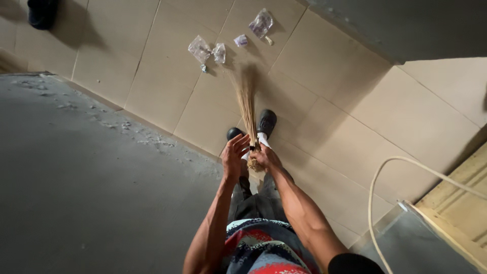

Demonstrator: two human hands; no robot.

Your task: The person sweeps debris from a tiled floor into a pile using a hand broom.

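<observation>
Fingers [237,144]: on the left hand [233,158], spread and raised, palm turned toward the broom's bound end, just beside it; contact hard to make out.
Right hand [265,158]: wrapped tight around the bound top of the broom, fingers curled together, thumb side up.
Broom [247,104]: bundle of straw-coloured bristles, short, no long stick; held near upright from this high view, tips fanned out and blurred against the floor, close to the litter.
Binding: dark band just above the right hand's grip, frayed tuft of straw below it.
Litter [207,50]: crumpled clear plastic wrappers lying on the tiles beyond the bristle tips, two close together, a small one and a larger one [261,23] farther off.
Floor [324,101]: large beige tiles with thin dark joints, meeting a rough grey concrete slab [86,187] on the left; pale dust and grit along that edge.
Feet: dark shoes [267,123] with white socks, planted on the tiles right behind the broom.
Clothing: dark trousers, striped red, blue and white garment at the waist.
Cable [378,177]: pale, looping up at lower right, beside a wooden panel [456,198].
Far corner: dark object at top left, possibly another shoe, too dim to settle.
</observation>
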